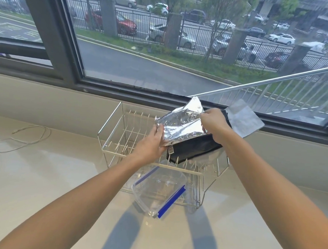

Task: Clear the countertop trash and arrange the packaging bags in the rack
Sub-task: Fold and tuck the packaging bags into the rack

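A white wire rack stands on the pale countertop by the window. Over its right half I hold a crinkled silver foil bag. My left hand grips the bag's lower left edge, and my right hand pinches its right edge. A black bag lies under the foil bag among the rack's prongs. Against the rack's front leans a clear zip bag with blue strips. A frosted white bag sticks out behind my right hand.
A thin white cable lies looped on the countertop at the left. The dark window frame and low sill wall run right behind the rack. The rack's left slots hold no bags.
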